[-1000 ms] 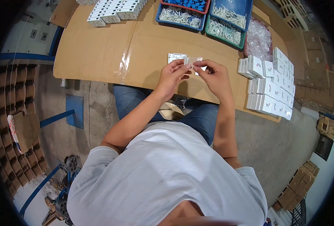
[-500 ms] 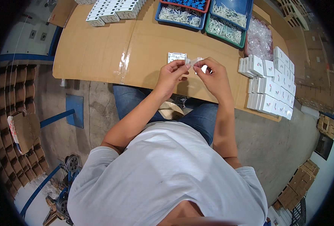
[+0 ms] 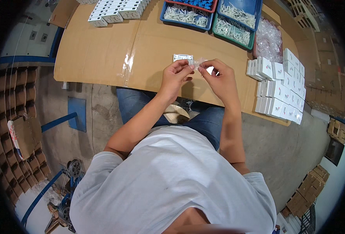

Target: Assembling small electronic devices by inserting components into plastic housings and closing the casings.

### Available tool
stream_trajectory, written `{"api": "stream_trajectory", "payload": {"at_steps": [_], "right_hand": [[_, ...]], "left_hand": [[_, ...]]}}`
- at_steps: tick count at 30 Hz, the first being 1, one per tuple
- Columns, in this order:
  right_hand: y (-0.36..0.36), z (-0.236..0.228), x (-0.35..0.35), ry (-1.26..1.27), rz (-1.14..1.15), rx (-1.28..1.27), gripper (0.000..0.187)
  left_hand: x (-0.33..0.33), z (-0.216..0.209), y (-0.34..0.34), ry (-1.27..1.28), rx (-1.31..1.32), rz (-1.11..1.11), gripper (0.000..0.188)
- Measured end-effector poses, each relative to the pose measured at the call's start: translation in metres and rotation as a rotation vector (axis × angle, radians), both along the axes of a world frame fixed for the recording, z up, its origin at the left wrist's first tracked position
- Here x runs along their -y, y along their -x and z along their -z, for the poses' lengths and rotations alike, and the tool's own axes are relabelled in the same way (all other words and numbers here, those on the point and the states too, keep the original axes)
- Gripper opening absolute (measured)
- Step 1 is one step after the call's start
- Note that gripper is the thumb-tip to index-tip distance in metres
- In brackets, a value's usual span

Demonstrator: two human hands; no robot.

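Note:
Close together over the near edge of the table, my two hands pinch a small clear plastic bag (image 3: 198, 62). My left hand (image 3: 175, 77) grips its left side between thumb and fingertips. On the other side, the fingers of my right hand (image 3: 220, 76) are closed on the bag's right part. What is inside the bag is too small to tell. Just beyond my left fingertips lies a small white switch-like plate (image 3: 183, 57), partly covered by the hand. A bright white piece (image 3: 210, 70) shows behind my right fingers, mostly hidden.
Cardboard covers the table (image 3: 98, 50). At the far side stand a blue tray (image 3: 186, 17) and a green tray (image 3: 234, 33) of small white parts, beside a bin of clear plastic bags (image 3: 268, 39). White boxes (image 3: 281, 87) are stacked right; white units (image 3: 120, 11) stand far left.
The plastic bag between my fingers has shifted and spread slightly, and my left fingertips have moved a little left. Both hands keep their pinch; the table's other things are unchanged.

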State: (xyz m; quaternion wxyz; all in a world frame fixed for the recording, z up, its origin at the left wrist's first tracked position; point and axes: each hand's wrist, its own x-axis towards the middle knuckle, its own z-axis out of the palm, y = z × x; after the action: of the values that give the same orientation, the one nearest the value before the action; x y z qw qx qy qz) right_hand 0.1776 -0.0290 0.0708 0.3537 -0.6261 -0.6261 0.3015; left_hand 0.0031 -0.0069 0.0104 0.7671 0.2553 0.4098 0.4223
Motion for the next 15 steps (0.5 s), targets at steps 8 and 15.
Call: {"api": "stream_trajectory", "payload": {"at_steps": [8, 15], "right_hand": [[0.004, 0.002, -0.001, 0.003, 0.006, 0.030, 0.016], [0.005, 0.000, 0.000, 0.013, -0.003, 0.067, 0.014]], "left_hand": [[-0.001, 0.003, -0.002, -0.083, -0.094, -0.017, 0.026], [0.001, 0.003, -0.001, 0.009, 0.034, 0.030, 0.025]]}}
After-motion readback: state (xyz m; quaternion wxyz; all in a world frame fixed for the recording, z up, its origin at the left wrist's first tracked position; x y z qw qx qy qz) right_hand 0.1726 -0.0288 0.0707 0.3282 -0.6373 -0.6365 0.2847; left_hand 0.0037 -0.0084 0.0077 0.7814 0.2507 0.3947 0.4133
